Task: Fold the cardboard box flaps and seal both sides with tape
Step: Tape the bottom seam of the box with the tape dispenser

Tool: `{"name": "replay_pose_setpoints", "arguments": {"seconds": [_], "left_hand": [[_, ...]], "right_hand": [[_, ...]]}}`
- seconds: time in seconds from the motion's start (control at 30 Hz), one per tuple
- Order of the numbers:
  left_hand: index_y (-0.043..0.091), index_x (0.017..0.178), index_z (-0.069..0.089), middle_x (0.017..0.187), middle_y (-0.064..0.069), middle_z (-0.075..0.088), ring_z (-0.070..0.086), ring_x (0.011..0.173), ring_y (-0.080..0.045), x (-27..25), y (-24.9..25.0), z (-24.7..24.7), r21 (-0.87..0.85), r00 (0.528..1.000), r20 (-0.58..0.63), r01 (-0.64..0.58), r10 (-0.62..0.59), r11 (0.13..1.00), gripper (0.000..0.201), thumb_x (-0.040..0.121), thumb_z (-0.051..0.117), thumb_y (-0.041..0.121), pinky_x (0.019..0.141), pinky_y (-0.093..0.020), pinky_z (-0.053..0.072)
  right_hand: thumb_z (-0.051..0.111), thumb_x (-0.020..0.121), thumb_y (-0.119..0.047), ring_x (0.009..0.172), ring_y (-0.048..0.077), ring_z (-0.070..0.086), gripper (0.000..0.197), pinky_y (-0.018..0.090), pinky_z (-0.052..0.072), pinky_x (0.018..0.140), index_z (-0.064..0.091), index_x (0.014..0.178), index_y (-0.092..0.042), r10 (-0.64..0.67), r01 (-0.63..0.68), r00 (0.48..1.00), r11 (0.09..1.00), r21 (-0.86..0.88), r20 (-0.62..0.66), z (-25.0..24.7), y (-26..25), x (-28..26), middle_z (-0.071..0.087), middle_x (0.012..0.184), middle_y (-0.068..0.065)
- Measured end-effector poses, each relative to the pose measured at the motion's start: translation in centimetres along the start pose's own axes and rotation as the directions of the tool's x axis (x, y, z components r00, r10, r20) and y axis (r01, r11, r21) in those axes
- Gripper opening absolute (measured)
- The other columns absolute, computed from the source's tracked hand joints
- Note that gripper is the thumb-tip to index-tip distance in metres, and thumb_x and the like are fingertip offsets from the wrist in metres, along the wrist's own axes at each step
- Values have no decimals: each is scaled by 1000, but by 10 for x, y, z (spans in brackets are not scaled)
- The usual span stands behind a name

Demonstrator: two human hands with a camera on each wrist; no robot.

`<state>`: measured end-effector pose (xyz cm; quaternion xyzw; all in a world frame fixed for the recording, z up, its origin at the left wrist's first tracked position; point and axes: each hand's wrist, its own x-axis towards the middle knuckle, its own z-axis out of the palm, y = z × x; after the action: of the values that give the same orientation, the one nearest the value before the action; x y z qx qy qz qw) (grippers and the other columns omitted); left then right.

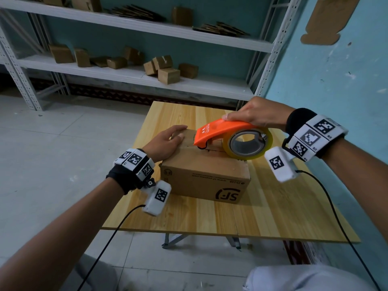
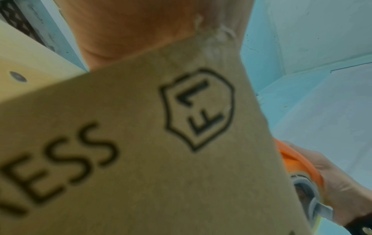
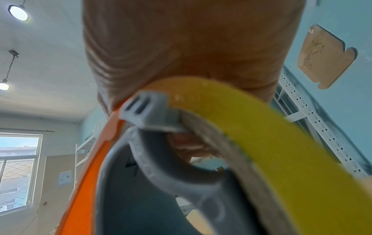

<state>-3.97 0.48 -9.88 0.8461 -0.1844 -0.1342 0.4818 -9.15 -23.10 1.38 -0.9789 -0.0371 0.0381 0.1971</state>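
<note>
Sitting near the middle of the wooden table [image 1: 273, 217], the cardboard box [image 1: 204, 177] has its top flaps folded down. It looks light and stiff, but the flaps could spring up, so the best place to hold it is flat on top, beside the seam. From the head view, the left hand [image 1: 165, 142] lies flat on the far left part of the top with straight fingers, pressing the flaps down. The right hand [image 1: 255, 114] wraps around the orange tape dispenser [image 1: 218, 131], whose front end sits on the top of the box near the seam. The yellow tape roll [image 1: 248, 144] hangs at the back (it looks smooth and sticky). The two hands are apart.

From the left wrist view, the box side [image 2: 141, 151] fills most of the picture, with the palm [image 2: 130, 28] resting on its top edge.

From the right wrist view, the right hand's fingers [image 3: 193, 147] curl through the grey handle [image 3: 177, 167] beside the tape roll [image 3: 271, 127]
</note>
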Motion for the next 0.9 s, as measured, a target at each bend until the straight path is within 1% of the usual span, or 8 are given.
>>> {"name": "replay_pose_setpoints", "arguments": {"seconds": [0.1, 0.2, 0.37, 0.43, 0.57, 0.7, 0.77, 0.9], "left_hand": [[36, 140, 38, 139, -4, 42, 50, 85, -2, -1, 1, 0, -5, 1000, -2, -4, 4, 1000, 37, 103, 35, 32, 61, -16, 42], [35, 140, 39, 139, -3, 42, 49, 84, -1, -2, 3, 1, -5, 1000, 0, -11, 11, 1000, 38, 103, 35, 31, 61, -15, 41], [36, 140, 39, 136, 0, 43, 49, 84, 0, -3, 3, 1, -6, 1000, -5, -15, 15, 1000, 37, 103, 35, 32, 62, -14, 39], [38, 140, 39, 138, 0, 42, 49, 92, -6, -4, 4, 1, 0, 1000, -1, -12, 12, 1000, 38, 103, 35, 34, 65, -16, 40], [37, 140, 39, 144, 0, 41, 46, 105, -11, -5, 5, 0, 20, 1000, -6, -18, 18, 1000, 38, 102, 36, 37, 83, -25, 40], [35, 139, 43, 145, -1, 42, 47, 116, -15, -7, 8, -2, 49, 1000, -2, -29, 29, 998, 38, 102, 36, 37, 91, -29, 42], [33, 140, 43, 146, -2, 42, 45, 123, -17, -8, 10, -1, 87, 999, -7, -39, 39, 995, 39, 102, 35, 38, 94, -28, 39], [28, 143, 42, 149, -2, 37, 37, 133, -19, -8, 12, -1, 181, 998, -23, -61, 66, 982, 42, 102, 34, 37, 94, -26, 30]], "right_hand": [[54, 90, -54, 38, 1, 51, 52, 13, 41, 54, 67, 64, -12, 1, -1, 1000, 1000, 2, -6, -2, 3, -4, 56, 51, -2], [54, 90, -53, 38, 1, 52, 51, 10, 40, 51, 66, 62, -12, 11, -11, 1000, 1000, 6, -13, -2, 5, -8, 56, 50, -2], [55, 91, -53, 38, 1, 51, 51, 15, 40, 55, 66, 64, -11, -6, 6, 1000, 1000, -8, -21, -1, 3, -8, 56, 53, -1], [56, 90, -54, 41, 3, 53, 53, 17, 42, 57, 70, 70, -6, -1, 1, 1000, 1000, -7, -30, 1, 3, -7, 58, 56, 2], [56, 91, -51, 49, 13, 54, 54, 20, 42, 60, 69, 74, -1, -13, 13, 999, 1000, -3, -30, 3, 1, -8, 59, 60, 7], [57, 94, -47, 59, 18, 55, 36, 27, 44, 64, 64, 69, -21, 15, -15, 1000, 1000, -24, -16, 6, -1, -4, 58, 69, 7], [60, 92, -46, 60, 14, 52, 34, 23, 42, 61, 64, 75, -17, 68, -67, 997, 997, 43, -30, 7, -2, -3, 58, 71, 4], [60, 90, -49, 55, 22, 57, 46, 26, 43, 62, 67, 67, -10, 4, -1, 998, 999, 53, -56, 8, -1, -7, 59, 63, 11]]}}
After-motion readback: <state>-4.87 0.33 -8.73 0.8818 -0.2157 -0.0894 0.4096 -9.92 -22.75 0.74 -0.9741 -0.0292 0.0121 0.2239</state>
